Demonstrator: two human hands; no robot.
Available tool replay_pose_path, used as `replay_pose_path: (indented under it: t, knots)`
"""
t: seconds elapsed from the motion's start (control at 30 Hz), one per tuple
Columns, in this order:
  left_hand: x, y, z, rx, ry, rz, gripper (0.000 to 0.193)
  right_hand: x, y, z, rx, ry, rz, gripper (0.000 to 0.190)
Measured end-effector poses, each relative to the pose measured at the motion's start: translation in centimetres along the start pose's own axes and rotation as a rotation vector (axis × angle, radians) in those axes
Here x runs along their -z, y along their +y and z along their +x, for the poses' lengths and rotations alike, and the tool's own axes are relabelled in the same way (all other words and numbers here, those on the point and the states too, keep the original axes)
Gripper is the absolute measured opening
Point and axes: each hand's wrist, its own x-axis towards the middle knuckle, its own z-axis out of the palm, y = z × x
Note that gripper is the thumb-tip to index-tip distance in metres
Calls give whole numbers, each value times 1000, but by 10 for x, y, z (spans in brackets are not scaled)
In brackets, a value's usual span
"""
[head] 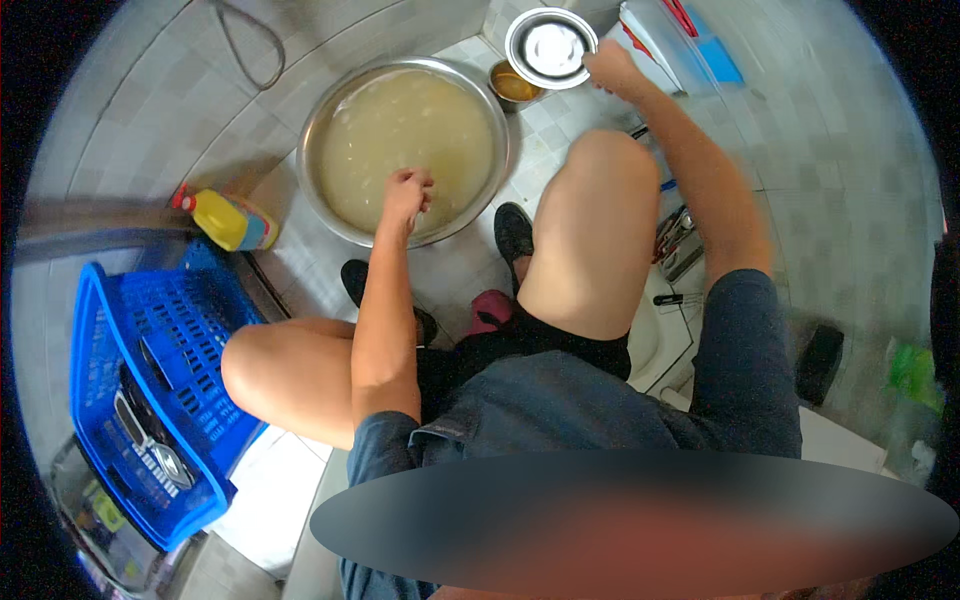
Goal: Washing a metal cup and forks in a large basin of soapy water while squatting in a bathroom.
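Observation:
A wide stainless steel basin (499,112) stands on the tiled floor before me, holding cloudy yellowish liquid with small bubbles. My left hand (407,196) is over the near part of the basin with its fingers curled; whether anything is inside them cannot be made out. At the upper right, my right hand (611,69) grips the rim of a shiny metal bowl (553,49), whose inside faces up. Partly hidden by that bowl, a smaller metal container (514,84) with amber-brown liquid sits next to the basin.
A yellow bottle (225,219) with a red cap leans at the left wall. Beside my left knee is a blue plastic basket (150,397) holding utensils. Several metal utensils (679,236) lie right of my right leg. A clear plastic bin (686,45) is at the upper right.

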Motion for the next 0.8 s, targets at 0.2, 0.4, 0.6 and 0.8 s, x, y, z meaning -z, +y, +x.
replay_pose_path:
  t: [0.2, 0.4, 0.6, 0.8]
  knots:
    - [1, -12, 8, 79, 83, -1, 26, -111, 100, -14, -752, 1, 1211, 20]
    - [5, -25, 19, 128, 160, -1, 23, -144, 125, 0, -767, 185, 1494, 18]
    - [11, -45, 43, 119, 184, 17, 27, -96, 166, 31, -701, -5, 1275, 21]
    - [-14, -58, 49, 66, 189, -15, 35, -89, 223, 28, -670, -7, 1026, 24]
